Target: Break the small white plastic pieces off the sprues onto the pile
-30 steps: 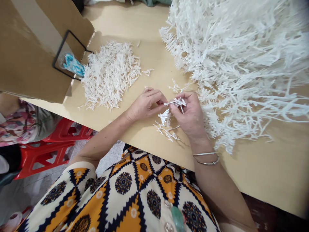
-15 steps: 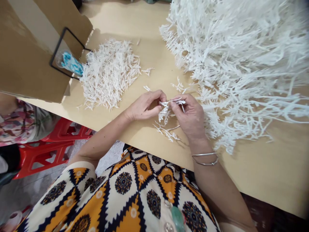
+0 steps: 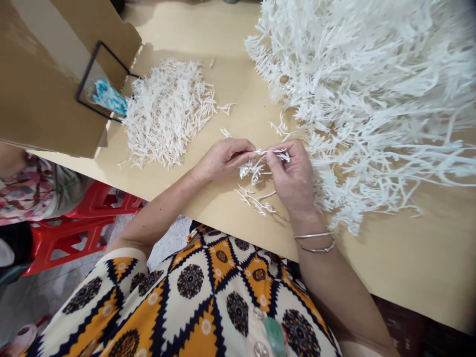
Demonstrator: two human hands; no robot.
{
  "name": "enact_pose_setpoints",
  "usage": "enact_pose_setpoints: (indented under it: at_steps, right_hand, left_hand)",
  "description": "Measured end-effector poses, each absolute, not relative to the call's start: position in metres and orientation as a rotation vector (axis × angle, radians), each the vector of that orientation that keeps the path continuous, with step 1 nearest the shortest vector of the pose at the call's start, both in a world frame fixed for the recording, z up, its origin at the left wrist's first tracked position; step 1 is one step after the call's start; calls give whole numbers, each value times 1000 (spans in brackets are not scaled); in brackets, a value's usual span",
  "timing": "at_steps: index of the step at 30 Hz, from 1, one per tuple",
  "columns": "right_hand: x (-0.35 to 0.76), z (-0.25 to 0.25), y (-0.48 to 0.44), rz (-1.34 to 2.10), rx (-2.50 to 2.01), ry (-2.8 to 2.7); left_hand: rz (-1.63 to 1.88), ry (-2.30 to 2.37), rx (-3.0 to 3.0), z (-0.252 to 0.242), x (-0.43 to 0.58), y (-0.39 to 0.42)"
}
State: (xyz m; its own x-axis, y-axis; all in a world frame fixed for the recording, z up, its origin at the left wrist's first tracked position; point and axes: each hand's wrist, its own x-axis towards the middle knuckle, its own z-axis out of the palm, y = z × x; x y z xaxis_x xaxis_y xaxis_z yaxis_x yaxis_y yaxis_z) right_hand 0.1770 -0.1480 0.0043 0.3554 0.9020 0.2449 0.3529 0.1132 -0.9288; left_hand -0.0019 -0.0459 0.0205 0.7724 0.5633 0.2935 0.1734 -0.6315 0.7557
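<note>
My left hand [image 3: 222, 158] and my right hand [image 3: 293, 173] meet over the wooden table [image 3: 238, 99], both pinched on a white plastic branch piece [image 3: 260, 161] stretched between them. Small white tips hang from that piece. A few loose white bits [image 3: 255, 198] lie on the table just below my hands. To the left lies a small pile of short white pieces [image 3: 167, 111]. A big heap of white branched strips [image 3: 368, 94] fills the right side, touching my right hand.
An open cardboard box [image 3: 44, 84] stands at the far left with a black wire frame [image 3: 100, 82] and a blue-and-white wrapped item [image 3: 107, 96]. A red plastic stool [image 3: 82, 223] and another person's patterned clothing [image 3: 26, 188] show beneath the table edge.
My hands have drawn a little apart, the white piece now stretched thin between them. The left fingers have flattened and lowered slightly.
</note>
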Motion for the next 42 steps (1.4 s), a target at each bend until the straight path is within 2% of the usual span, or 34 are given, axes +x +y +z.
enact_pose_setpoints:
  at_steps: [6, 12, 18, 22, 25, 32, 42]
  right_hand:
    - [167, 6, -144, 495, -1522, -1212]
    - [184, -3, -137, 346, -1583, -1125]
    - [193, -4, -139, 515, -1480, -1158]
    - [190, 2, -142, 573, -1484, -1224]
    - [190, 5, -143, 572, -1488, -1240]
    - [189, 2, -144, 714, -1277, -1289]
    - [191, -13, -141, 757, -1220, -1326]
  left_hand:
    - [658, 492, 2294, 27, -3, -46]
    - [683, 545, 2107, 33, -10, -54]
    - [1101, 1310, 2163, 18, -11, -40]
    - [1130, 1609, 2256, 11, -17, -31]
    - [1062, 1495, 2362, 14, -16, -36]
    - [685, 819, 2471, 25, -6, -54]
    - [809, 577, 2222, 18, -3, -48]
